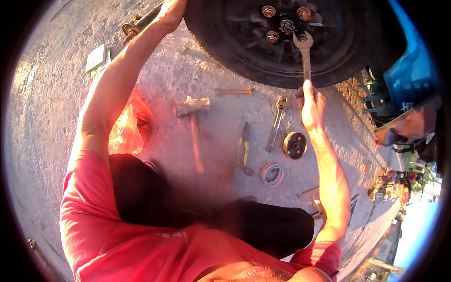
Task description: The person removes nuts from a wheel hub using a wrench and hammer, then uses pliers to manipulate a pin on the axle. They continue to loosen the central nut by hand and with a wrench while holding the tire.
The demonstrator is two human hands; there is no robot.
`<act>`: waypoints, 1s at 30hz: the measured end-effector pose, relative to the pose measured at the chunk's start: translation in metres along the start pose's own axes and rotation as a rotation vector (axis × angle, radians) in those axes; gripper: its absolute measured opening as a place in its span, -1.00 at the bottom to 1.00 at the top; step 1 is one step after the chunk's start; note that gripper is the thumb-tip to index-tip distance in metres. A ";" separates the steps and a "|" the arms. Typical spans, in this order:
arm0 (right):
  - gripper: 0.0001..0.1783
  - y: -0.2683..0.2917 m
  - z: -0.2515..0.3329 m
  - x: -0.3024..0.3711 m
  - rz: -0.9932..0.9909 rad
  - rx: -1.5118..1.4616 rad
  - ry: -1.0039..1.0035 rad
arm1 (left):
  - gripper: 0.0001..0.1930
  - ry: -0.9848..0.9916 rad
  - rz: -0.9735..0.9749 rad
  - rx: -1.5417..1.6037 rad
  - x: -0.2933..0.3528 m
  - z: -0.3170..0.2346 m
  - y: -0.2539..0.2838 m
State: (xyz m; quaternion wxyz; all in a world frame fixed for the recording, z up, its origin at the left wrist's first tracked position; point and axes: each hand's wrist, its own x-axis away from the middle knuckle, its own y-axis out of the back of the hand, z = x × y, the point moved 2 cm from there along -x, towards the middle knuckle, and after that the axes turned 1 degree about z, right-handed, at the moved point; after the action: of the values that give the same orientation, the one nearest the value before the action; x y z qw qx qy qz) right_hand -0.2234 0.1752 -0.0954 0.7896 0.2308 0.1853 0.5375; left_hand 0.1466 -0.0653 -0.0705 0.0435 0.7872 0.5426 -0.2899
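Note:
A black wheel point(244, 51) with its tyre stands at the top of the view, with several rusty nuts point(268, 11) around its hub. My right hand point(311, 105) grips the lower end of a wrench point(304, 51) whose open jaw sits on a nut near the hub centre. My left hand point(170, 14) rests on the tyre's left edge, fingers curled over the rubber. Both arms reach up from my red shirt.
On the concrete ground lie a hammer point(193, 122), an adjustable wrench point(277, 123), pliers point(243, 148), a small spanner point(234, 91), a round drum part point(294, 144) and a ring-shaped part point(272, 174). An orange plastic bag point(127, 127) sits left. A blue vehicle body point(408, 70) is right.

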 end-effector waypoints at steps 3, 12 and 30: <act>-0.38 0.032 0.021 0.003 0.070 0.214 -0.020 | -0.25 0.022 0.017 0.030 0.002 -0.002 0.002; -0.35 0.086 0.081 -0.014 0.128 0.700 0.237 | -0.24 -0.003 0.016 -0.006 0.001 -0.005 0.000; -0.38 0.098 0.145 -0.044 0.171 1.166 0.318 | -0.35 0.083 -0.066 0.086 0.005 0.007 0.009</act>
State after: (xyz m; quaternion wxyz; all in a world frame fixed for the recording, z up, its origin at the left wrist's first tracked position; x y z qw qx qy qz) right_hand -0.2351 0.1413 0.0814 0.4499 0.5559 0.5455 0.4370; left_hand 0.1532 -0.0676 -0.0809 -0.0224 0.7812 0.5568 -0.2814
